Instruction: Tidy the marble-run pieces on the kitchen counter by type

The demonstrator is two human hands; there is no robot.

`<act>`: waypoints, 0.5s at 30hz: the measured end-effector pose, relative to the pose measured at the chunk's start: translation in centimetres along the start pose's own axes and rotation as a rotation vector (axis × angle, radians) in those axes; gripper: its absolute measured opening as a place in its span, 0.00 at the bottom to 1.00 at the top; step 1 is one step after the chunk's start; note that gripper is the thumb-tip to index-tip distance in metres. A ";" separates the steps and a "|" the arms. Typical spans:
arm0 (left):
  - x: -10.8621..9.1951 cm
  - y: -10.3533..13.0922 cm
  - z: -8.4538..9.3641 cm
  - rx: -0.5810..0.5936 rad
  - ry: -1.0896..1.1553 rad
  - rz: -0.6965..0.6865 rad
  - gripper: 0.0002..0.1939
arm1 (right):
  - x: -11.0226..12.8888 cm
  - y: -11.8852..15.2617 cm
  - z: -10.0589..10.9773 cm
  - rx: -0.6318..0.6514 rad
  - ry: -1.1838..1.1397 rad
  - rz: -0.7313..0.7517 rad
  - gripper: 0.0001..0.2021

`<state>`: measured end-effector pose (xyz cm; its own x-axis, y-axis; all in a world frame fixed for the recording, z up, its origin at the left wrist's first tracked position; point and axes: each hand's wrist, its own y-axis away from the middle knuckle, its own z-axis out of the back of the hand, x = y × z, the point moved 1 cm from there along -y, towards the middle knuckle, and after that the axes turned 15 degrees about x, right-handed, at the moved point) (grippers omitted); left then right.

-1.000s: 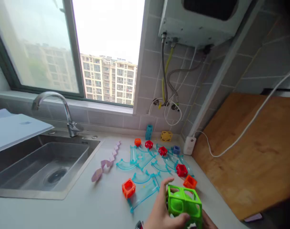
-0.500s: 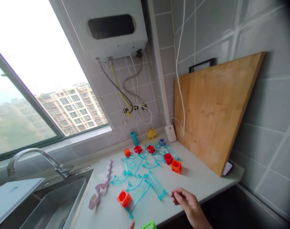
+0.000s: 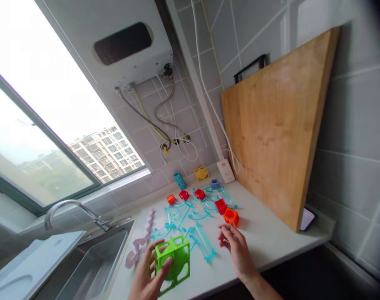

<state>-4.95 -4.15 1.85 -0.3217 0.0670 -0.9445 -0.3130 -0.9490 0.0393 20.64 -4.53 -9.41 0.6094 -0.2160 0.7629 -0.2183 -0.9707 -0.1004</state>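
Observation:
My left hand (image 3: pixel 150 273) grips a bright green open-frame cube (image 3: pixel 174 260) with a round green part inside, raised over the front of the counter. My thumb lies across its near side, fingers behind. My right hand (image 3: pixel 235 248) hovers empty, its fingers loosely bent and slightly apart. Just beyond it sits an orange cube block (image 3: pixel 231 217), beside a red block (image 3: pixel 221 206). A translucent teal track piece (image 3: pixel 204 241) lies between my hands. More teal tracks spread behind it, among red blocks (image 3: pixel 199 194) and a small orange block (image 3: pixel 171 199). The green cube hides some pieces.
A lilac zigzag strip (image 3: pixel 140 243) lies by the sink (image 3: pixel 99 258) and faucet (image 3: pixel 74 203). Toward the wall stand a teal block (image 3: pixel 179 181), yellow block (image 3: pixel 201 173) and blue block (image 3: pixel 215 183). A wooden board (image 3: pixel 277 129) leans at right, with a phone (image 3: pixel 306 219) behind.
My left hand has come up into view with the green cube, which now covers the red-orange block at the front. My right hand has moved slightly up and left. The view has tilted.

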 end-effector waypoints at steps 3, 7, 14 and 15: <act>-5.3 -8.1 -0.8 0.213 -0.200 -0.069 0.29 | -0.1 0.5 0.5 0.017 -0.040 -0.022 0.19; -8.9 -20.3 -1.6 0.109 -0.433 -0.077 0.25 | -0.3 0.5 0.6 0.054 -0.058 -0.058 0.22; -9.7 -34.2 -3.3 -0.076 -0.837 0.017 0.15 | -1.1 -0.4 0.2 0.136 -0.052 -0.096 0.25; -9.6 -35.3 -3.6 -0.077 -0.880 0.027 0.15 | -1.3 -0.4 0.1 0.139 -0.052 -0.102 0.25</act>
<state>12.43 27.64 8.36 -0.9092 0.2273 -0.3488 -0.2446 -0.9696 0.0059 20.03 -3.86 -10.45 0.6625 -0.1171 0.7399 -0.0481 -0.9923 -0.1139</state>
